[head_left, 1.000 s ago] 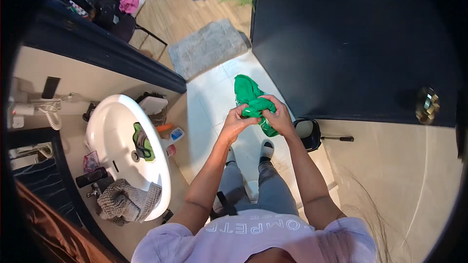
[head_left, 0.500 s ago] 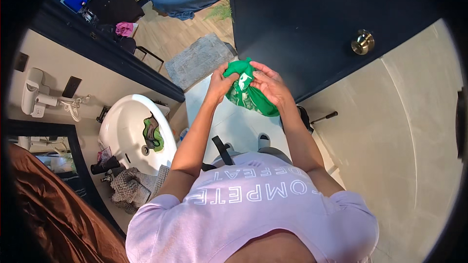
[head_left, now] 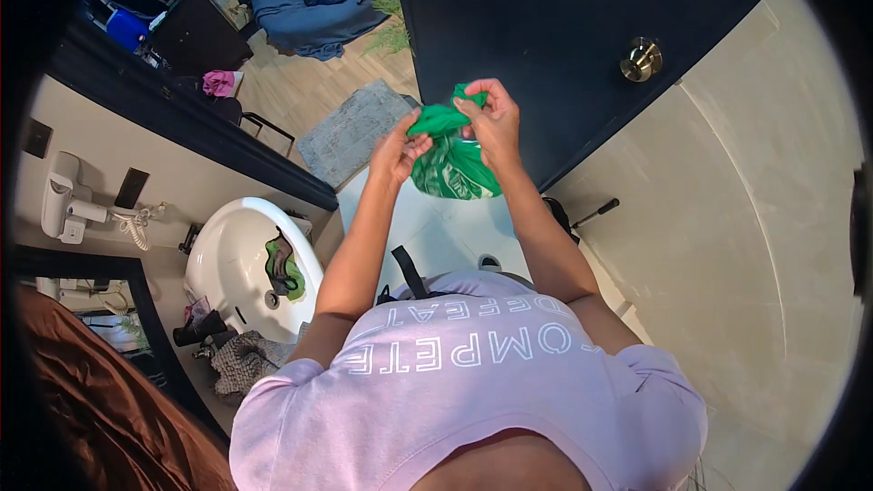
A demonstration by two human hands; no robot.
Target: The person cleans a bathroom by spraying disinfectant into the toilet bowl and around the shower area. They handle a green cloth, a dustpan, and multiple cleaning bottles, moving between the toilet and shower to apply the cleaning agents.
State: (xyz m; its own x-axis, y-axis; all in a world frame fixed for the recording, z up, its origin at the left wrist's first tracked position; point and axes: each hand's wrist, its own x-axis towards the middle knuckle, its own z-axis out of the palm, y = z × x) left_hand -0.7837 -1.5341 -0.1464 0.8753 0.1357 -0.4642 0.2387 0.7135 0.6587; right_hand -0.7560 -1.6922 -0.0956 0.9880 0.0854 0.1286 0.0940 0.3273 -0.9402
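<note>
Green crinkled bag, thin plastic by its look, is held up at 12 o'clock from your lilac cotton-looking shirt, above the white tiled floor. Key relation: a twisted green strip at the bag's top spans your hands, long axis roughly 8 to 2 o'clock; the rounded body hangs on its 6 o'clock side. Your left hand has the 8 end: thumb and fingers pinched on it, other fingers loosely curled. Your right hand has the 2 end: thumb and fingertips closed on plastic, palm partly hidden. Neither is clearly nearer; you've one at each end.

From the hands: grey fluffy mat at 9, glossy white oval basin at 8, flat navy door at 1.

Writing: pale print on the bag, too creased and blurred to read. Your shirt carries white outlined block capitals, two rows, legible but upside down from here.
</note>
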